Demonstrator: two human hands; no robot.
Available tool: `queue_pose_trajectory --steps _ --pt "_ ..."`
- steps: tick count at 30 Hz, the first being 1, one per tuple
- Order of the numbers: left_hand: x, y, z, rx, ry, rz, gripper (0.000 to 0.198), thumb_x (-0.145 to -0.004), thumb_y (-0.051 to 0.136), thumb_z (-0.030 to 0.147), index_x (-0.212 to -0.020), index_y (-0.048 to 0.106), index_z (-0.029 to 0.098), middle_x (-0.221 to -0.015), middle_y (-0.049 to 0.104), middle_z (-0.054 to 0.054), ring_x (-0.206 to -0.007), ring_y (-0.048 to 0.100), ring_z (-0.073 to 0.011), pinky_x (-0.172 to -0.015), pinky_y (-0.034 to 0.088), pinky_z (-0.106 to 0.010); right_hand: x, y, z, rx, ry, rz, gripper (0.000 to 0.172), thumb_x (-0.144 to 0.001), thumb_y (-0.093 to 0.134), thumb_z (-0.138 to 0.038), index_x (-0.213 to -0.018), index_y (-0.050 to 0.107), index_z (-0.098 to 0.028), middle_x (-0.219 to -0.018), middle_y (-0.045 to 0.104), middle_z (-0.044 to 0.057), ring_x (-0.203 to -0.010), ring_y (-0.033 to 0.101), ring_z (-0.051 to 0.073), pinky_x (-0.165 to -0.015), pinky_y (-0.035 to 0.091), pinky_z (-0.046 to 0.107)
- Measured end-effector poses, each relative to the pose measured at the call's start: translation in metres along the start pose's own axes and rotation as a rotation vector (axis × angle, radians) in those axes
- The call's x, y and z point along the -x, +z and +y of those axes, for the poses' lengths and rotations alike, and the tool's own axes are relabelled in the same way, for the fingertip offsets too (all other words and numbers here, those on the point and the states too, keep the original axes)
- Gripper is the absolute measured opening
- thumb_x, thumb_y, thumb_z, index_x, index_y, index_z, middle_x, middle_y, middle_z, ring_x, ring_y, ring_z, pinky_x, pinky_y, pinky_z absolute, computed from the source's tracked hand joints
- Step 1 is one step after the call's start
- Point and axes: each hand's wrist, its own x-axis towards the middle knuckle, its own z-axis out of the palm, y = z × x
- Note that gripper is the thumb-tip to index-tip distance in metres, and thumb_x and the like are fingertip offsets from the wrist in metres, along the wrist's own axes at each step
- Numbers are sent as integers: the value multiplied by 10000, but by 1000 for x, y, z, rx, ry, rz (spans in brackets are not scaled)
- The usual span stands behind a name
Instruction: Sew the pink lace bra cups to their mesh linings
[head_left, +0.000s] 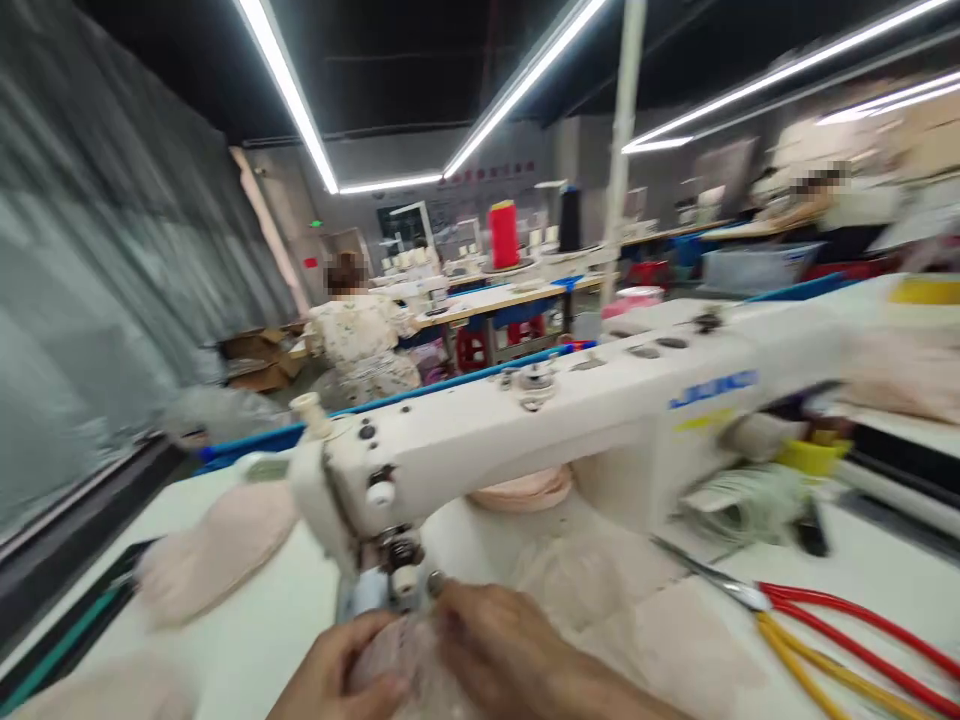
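Observation:
Close to the needle end of a white sewing machine (pixel 480 430), my left hand (pixel 330 665) pinches a pale pink piece of fabric (pixel 412 660) between thumb and fingers. My right hand (pixel 510 640) is curled over the right side of the same fabric, its fingertips beside the presser foot area. Motion blur softens both hands, and the needle itself cannot be made out. More pale fabric (pixel 697 640) lies on the table to the right of my right hand. A padded pink piece (pixel 217 550) rests left of the machine head.
Scissors (pixel 750 600) with red and yellow handles lie at the right, near a coiled pale green strip (pixel 750 505) and a yellow container (pixel 817 450). A rolled pink band (pixel 525 490) sits behind the machine arm. One person (pixel 364 335) sits ahead; another (pixel 806 205) works far right.

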Motion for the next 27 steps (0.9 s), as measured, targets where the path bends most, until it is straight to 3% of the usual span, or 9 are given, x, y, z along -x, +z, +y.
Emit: queue_pose_trajectory --steps 5,8,13,17,20,22,25,27 --pt "2 -1 16 42 -149 45 463 -624 674 475 -906 644 109 -750 602 -25 -712 546 -179 -618 416 -245 -5 13 12 -90 20 26 248 -884 326 -245 -964 555 -192 -897 714 105 -831 682 287 -667 466 359" --pt "1 -4 14 -7 -197 92 365 -631 687 398 -867 656 122 -736 594 -10 -713 537 -172 -613 400 -236 -6 23 19 -94 23 28 265 -909 333 -364 -816 548 -240 -777 698 54 -757 674 288 -617 444 354" --pt "14 -7 24 -110 -173 126 164 -683 636 260 -797 665 146 -670 541 15 -703 504 -164 -619 368 -234 -2 26 17 -92 12 56 226 -936 355 -386 -871 539 -272 -772 691 -8 -738 670 218 -621 447 300" --pt "30 -10 34 -366 -178 132 116 -748 591 205 -820 682 195 -693 567 20 -748 518 -178 -697 379 -262 -4 26 12 -162 -72 38 265 -949 375 -364 -768 536 -257 -713 660 -15 -696 654 189 -582 440 269" --pt "34 -9 37 -522 -192 121 208 -745 656 282 -947 690 242 -812 631 6 -866 542 -214 -780 392 -297 -6 31 9 -211 -139 10 265 -952 385 -367 -790 560 -252 -734 664 -3 -706 655 184 -576 459 259" --pt "31 -8 37 -489 -175 101 304 -727 689 335 -1025 685 273 -869 654 9 -880 554 -211 -778 401 -283 -7 35 7 -222 -177 16 256 -956 373 -342 -822 573 -251 -755 672 2 -711 658 181 -591 477 262" --pt "20 -6 33 -362 -145 52 241 -772 633 294 -993 712 241 -798 664 22 -775 572 -159 -676 401 -210 -6 39 6 -218 -216 31 274 -965 343 -297 -819 568 -243 -747 673 5 -688 660 172 -577 488 258" --pt "13 -5 31 -337 -136 52 189 -793 590 259 -894 730 182 -738 651 18 -718 567 -129 -623 384 -181 -5 38 7 -121 -228 158 277 -965 335 -284 -826 571 -244 -712 662 -6 -636 651 160 -548 487 245"
